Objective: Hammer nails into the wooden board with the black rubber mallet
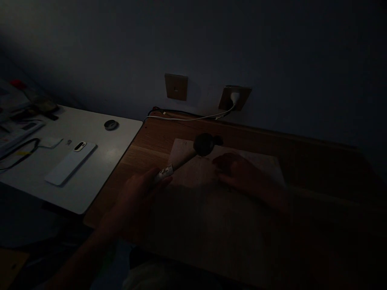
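A hammer [185, 158] with a dark rounded head and a pale handle is held by my left hand [142, 185]. The fingers of that hand wrap the white, marked grip end of the handle. The head hovers over or rests against a flat pale board [193, 201]; which of the two, I cannot tell. To the right of the head, my right hand [236, 169] lies on the board. Its thumb and fingers look apart, with nothing visible between them, though deep shadow hides detail. A small dark mark shows on the board just below the hammer head.
Under the board is a brown wooden table [145, 139]. To the left stands a white table [99, 157] bearing a white phone [71, 164], a small round tin [111, 125] and a red-capped bottle [38, 96]. A white cable [187, 119] runs along the wall to a plugged socket [235, 98].
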`<move>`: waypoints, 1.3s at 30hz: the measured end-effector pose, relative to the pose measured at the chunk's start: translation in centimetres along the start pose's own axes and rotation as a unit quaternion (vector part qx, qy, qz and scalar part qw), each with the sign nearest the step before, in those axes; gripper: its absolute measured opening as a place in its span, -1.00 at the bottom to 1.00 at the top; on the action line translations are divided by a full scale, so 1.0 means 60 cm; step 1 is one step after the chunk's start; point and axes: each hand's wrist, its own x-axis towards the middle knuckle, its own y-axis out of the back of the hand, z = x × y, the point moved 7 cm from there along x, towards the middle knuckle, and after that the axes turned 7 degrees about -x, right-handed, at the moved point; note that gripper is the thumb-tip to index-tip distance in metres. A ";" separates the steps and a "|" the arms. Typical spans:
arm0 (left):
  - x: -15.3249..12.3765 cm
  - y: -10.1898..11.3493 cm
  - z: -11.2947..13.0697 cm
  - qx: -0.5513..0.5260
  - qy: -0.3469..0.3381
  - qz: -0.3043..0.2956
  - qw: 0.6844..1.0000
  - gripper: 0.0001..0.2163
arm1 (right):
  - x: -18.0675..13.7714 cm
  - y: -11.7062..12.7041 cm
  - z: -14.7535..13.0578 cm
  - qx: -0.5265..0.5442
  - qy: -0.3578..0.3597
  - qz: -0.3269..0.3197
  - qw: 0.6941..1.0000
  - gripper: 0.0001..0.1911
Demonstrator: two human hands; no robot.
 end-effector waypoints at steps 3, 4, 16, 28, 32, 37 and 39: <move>-0.005 0.009 -0.001 -0.074 -0.017 0.020 0.997 -0.50 | 0.007 -0.021 -0.018 -0.018 0.004 -0.026 0.999 -0.66; -0.006 0.012 -0.001 -0.086 -0.021 0.028 0.996 -0.49 | 0.011 -0.025 -0.020 -0.021 -0.001 -0.031 0.999 -0.65; -0.013 0.014 -0.018 -0.115 0.004 0.033 0.993 -0.53 | 0.046 -0.013 0.046 0.238 -0.114 0.009 0.964 -0.83; -0.011 0.005 -0.029 -0.139 -0.020 0.024 0.990 -0.55 | 0.052 -0.027 0.030 0.078 -0.047 0.083 0.992 -0.85; -0.009 0.006 -0.022 -0.110 -0.014 0.029 0.993 -0.57 | 0.056 -0.033 0.028 0.069 -0.069 0.079 0.992 -0.75; -0.004 0.004 0.005 -0.058 -0.025 0.016 0.998 -0.60 | 0.057 -0.044 0.038 0.068 -0.118 0.068 0.988 -0.69; 0.001 -0.002 0.014 -0.029 -0.030 0.005 0.999 -0.63 | 0.051 -0.041 0.041 0.071 -0.121 0.076 0.987 -0.65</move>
